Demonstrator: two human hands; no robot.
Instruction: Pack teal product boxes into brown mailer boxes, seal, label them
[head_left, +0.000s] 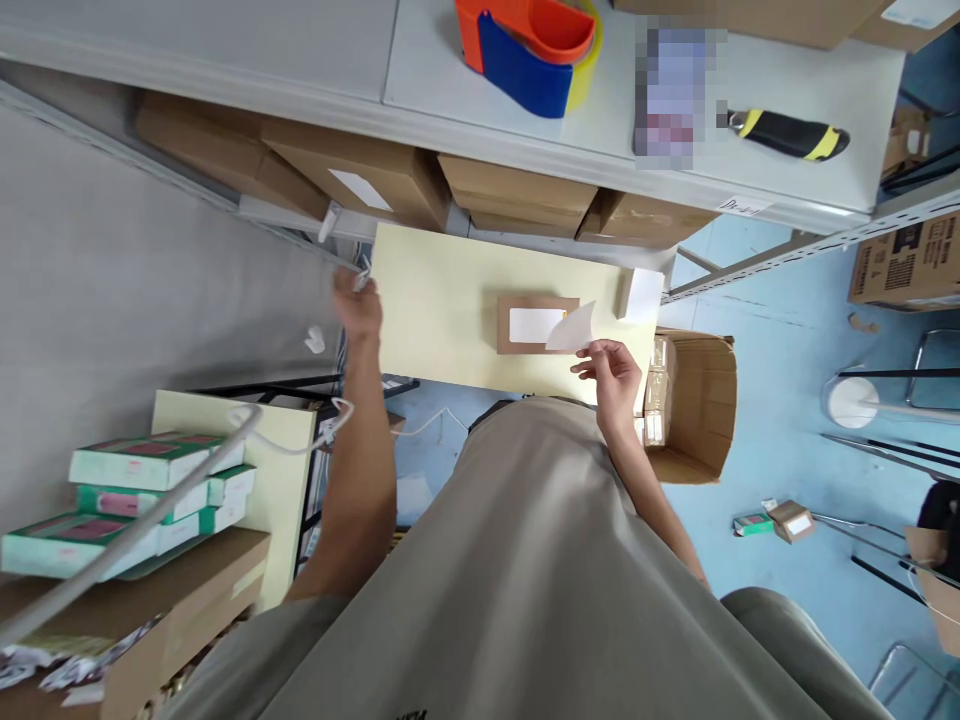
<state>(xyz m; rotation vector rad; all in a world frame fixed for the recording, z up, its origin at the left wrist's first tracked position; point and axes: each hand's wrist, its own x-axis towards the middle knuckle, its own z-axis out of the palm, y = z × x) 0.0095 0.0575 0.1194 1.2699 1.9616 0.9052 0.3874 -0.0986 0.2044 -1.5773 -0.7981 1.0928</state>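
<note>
My right hand (615,378) pinches a small white paper sheet (573,328) by its lower corner. The sheet is held over the right end of a flat brown cardboard box (504,328), which bears a white label (534,325) and lies on the pale yellow tabletop (442,290). Past the tabletop's left edge is my left hand (358,302), blurred, with a thin white bit at its fingers; whether it grips this is unclear. A crumpled white scrap (315,340) shows left of that hand, apart from it.
A white stack or block (641,296) sits at the tabletop's right end. Above runs a grey shelf (315,60) with a tape dispenser (529,60) and a black-and-yellow knife (791,133). An open carton (701,410) stands right; green-and-white boxes (142,500) are stacked lower left.
</note>
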